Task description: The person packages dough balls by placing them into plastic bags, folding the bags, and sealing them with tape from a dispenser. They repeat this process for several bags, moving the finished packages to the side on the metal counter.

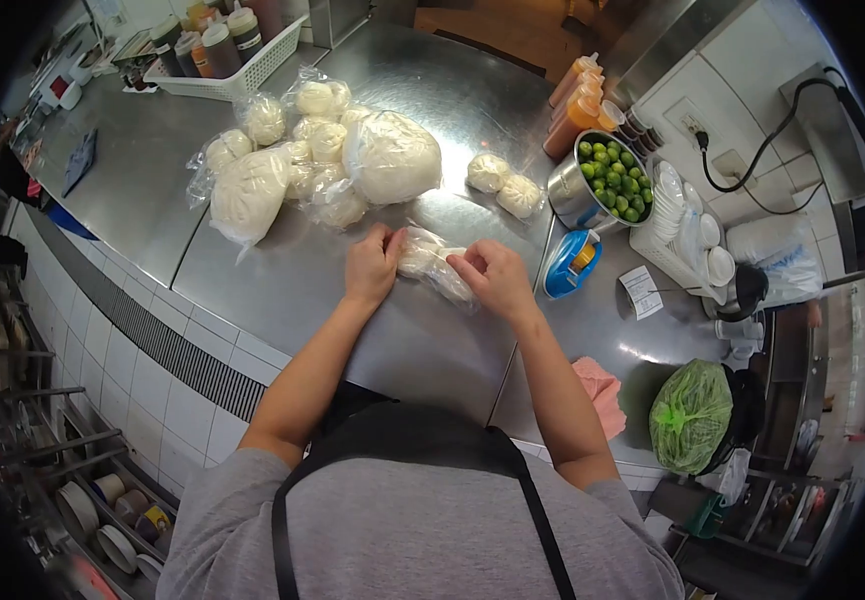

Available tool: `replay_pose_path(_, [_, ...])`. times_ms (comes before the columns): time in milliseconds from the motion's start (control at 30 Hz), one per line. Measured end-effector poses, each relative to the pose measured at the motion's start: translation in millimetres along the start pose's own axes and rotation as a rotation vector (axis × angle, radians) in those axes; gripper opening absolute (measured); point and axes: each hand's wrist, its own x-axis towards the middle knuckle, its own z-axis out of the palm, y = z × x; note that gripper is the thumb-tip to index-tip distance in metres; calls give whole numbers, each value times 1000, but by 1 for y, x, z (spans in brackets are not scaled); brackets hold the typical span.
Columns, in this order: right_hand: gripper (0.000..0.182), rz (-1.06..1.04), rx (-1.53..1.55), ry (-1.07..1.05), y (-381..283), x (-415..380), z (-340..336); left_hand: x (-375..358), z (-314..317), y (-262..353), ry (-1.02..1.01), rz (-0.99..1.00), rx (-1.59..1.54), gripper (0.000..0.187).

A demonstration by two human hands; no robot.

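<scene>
Stainless-steel counter (422,350) spread beneath both hands, seams crossing it. Clear plastic bag of white contents (424,258) lay on it between hands, long axis slanting from far left to near right. Left hand (372,265) sat at bag's far-left end, fingers curled close together, touching plastic; whether they pinched it, could not tell. Right hand (499,280) reached over bag's right side, thumb and forefinger pinching plastic. Larger bagged white lumps (392,155) clustered far left; steel pot (569,200) of green fruits (612,178) stood far right.
</scene>
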Motion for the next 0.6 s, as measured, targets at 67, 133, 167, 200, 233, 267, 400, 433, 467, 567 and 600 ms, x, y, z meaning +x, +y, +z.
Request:
replay_pose_path(67, [29,80,-11,-178,-1,4,-2,0,0,2,17,-17,-11,28])
replay_pose_path(133, [31,-75,-32,-193,-2,4,-1,0,0,2,32,-40,-22,29])
replay_pose_path(167, [31,-79,-34,-207,1,4,3,0,1,2,16,-41,-16,29])
replay_pose_path(200, [30,-110,-90,-177,4,3,8,0,1,1,-2,-42,-11,30])
replay_pose_path(233, [29,-141,-145,-145,7,2,11,1,1,0,1,-51,-14,30])
replay_pose_path(267, [29,-141,-148,-152,10,1,13,2,2,0,-5,-38,-1,30])
replay_pose_path(400, [30,0,-65,-218,4,8,11,16,-7,6,-205,-154,114,27])
replay_pose_path(433, [31,41,-28,-249,2,10,10,14,-8,9,-205,-152,114,27])
replay_pose_path(467, [31,42,-30,-244,0,9,9,10,-8,12,-82,-91,68,26])
replay_pose_path(567, [30,72,-56,-251,-1,11,8,-6,-16,32,-32,155,114,35])
replay_pose_path(600, [31,73,-29,-246,2,12,10,-14,-20,36,-100,325,212,45])
